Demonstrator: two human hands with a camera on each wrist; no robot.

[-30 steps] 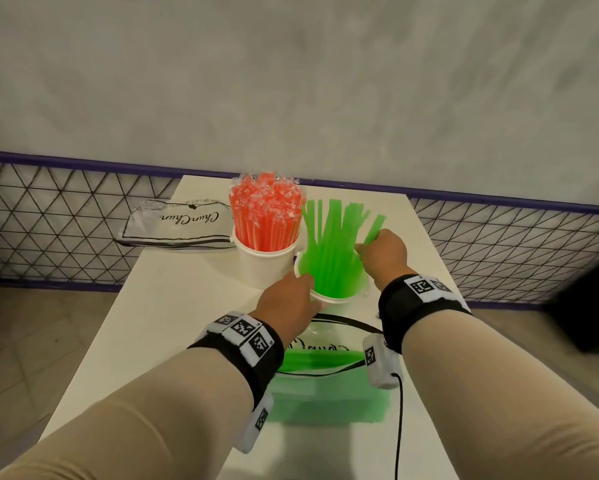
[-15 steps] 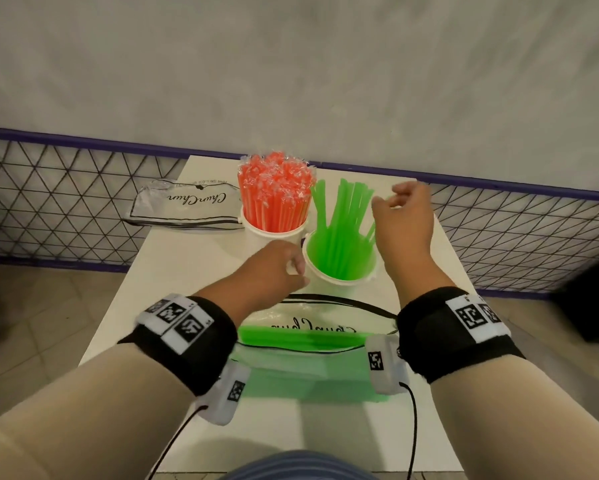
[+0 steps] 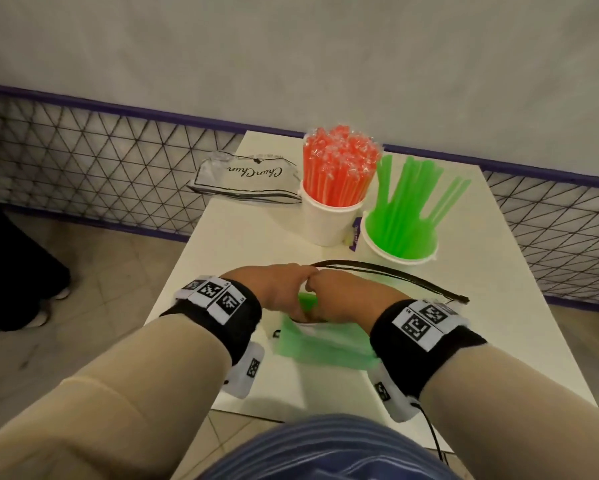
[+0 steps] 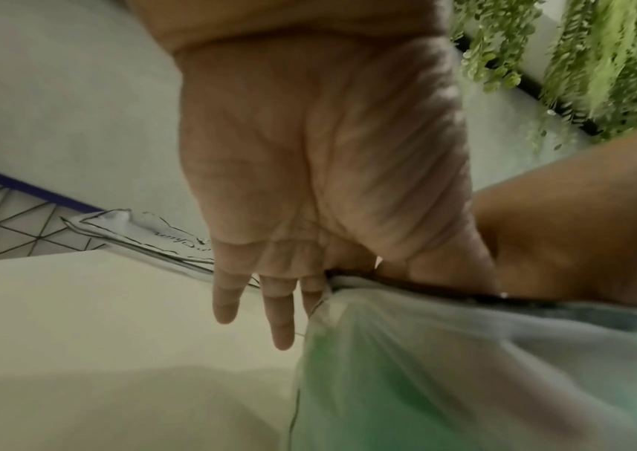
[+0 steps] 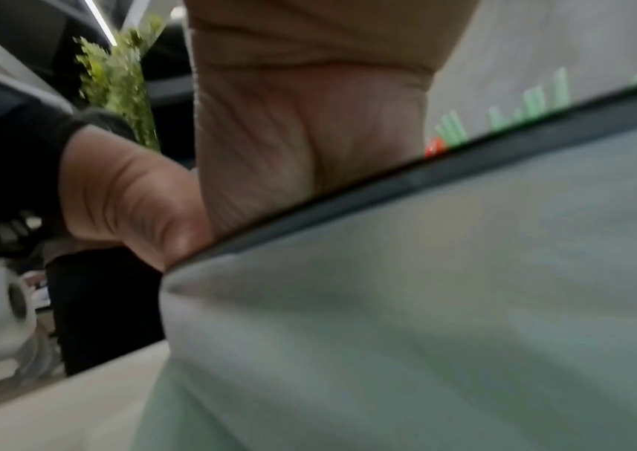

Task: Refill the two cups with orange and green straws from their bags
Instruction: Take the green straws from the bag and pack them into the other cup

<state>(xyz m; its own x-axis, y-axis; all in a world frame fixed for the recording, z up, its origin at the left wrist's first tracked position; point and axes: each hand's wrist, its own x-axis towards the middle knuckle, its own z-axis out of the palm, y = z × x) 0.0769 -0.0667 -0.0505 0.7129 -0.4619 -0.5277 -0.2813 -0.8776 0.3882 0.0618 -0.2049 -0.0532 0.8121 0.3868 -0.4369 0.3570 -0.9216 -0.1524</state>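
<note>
A clear bag of green straws (image 3: 325, 348) lies at the table's near edge. My left hand (image 3: 279, 291) pinches its black rim (image 4: 424, 290) with thumb and forefinger, the other fingers (image 4: 281, 317) straight. My right hand (image 3: 346, 299) is beside it, knuckle to knuckle. Its fingers bend over the same rim (image 5: 405, 183) and are hidden behind the bag (image 5: 424, 305). Further back stand a white cup (image 3: 325, 223) packed with orange straws (image 3: 339, 168) and a white cup (image 3: 400, 258) with green straws (image 3: 409, 202) fanned loosely.
An empty clear bag (image 3: 246, 178) with script lettering lies flat at the table's (image 3: 499, 271) far left, by the orange cup. A wire mesh fence (image 3: 83, 161) with a purple rail runs behind the table. Someone's dark trouser leg and shoe (image 3: 45, 306) stand on the floor at left.
Both hands have come back from the green cup to the bag at the near edge. They now meet at its rim, and the green straws stand free in the cup.
</note>
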